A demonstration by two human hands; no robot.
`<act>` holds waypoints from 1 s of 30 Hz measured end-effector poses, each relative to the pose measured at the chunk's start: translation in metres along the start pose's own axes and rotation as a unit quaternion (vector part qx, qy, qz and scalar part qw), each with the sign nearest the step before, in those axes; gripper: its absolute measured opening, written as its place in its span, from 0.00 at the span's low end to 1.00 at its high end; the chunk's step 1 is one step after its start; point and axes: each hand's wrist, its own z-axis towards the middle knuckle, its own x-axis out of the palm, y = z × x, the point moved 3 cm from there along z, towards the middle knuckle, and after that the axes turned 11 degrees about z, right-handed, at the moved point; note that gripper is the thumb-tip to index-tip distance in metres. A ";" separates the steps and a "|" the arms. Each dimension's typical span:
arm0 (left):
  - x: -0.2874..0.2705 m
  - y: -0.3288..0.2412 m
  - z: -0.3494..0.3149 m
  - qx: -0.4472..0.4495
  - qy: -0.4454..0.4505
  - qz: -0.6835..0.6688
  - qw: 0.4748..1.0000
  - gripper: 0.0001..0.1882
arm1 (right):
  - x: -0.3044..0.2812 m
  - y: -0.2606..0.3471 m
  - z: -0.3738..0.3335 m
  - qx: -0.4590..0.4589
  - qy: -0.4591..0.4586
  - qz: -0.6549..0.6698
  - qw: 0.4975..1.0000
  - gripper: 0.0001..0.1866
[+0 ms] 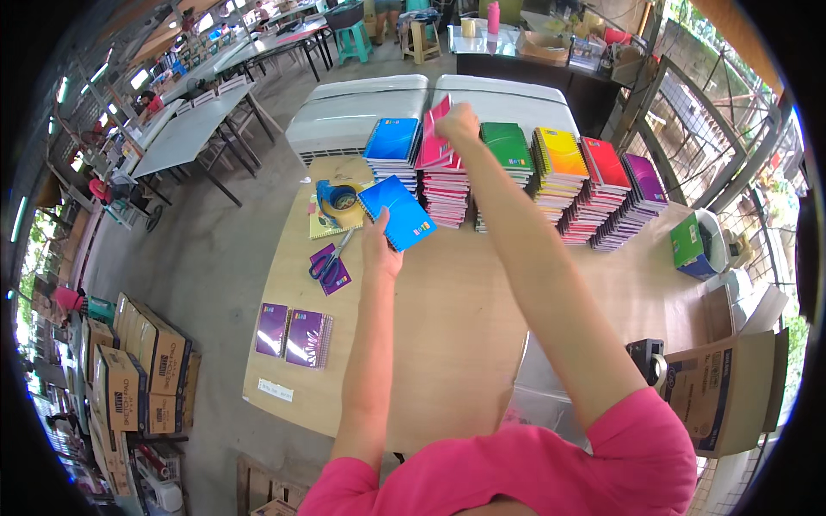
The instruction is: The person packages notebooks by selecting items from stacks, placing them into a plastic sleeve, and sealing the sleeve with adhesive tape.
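Note:
A blue spiral notebook (408, 215) is gripped by its lower left edge in my left hand (379, 247), held over the table's left half. My right hand (458, 125) reaches to the far side and has its fingers closed on a pink notebook (437, 129), which is tilted up over the pink stack (446, 199). To the left of it stands a blue stack (392, 142). Rightward follow stacks of green (506, 148), yellow (562, 155), red (606, 163) and purple notebooks (643, 179).
Left on the table (447, 344) lie a tape dispenser (342, 199), scissors (327, 267) on a purple cover, and two purple notebooks (307, 337). Covered white bundles (361, 112) stand beyond the stacks. Cartons flank the table: a brown box (718, 391) right, stacked boxes (159, 370) left.

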 end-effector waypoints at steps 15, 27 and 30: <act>0.073 0.053 -0.001 -0.131 0.132 -0.171 0.968 0.22 | -0.135 -0.100 0.048 -0.090 0.032 -0.367 0.925 0.26; 0.083 0.080 -0.012 -0.155 0.113 -0.085 0.978 0.29 | -0.157 -0.096 0.007 0.023 0.134 0.292 0.947 0.25; 0.097 0.056 -0.026 -0.157 0.190 -0.182 0.952 0.24 | -0.137 -0.092 -0.051 -0.053 0.126 0.138 0.981 0.33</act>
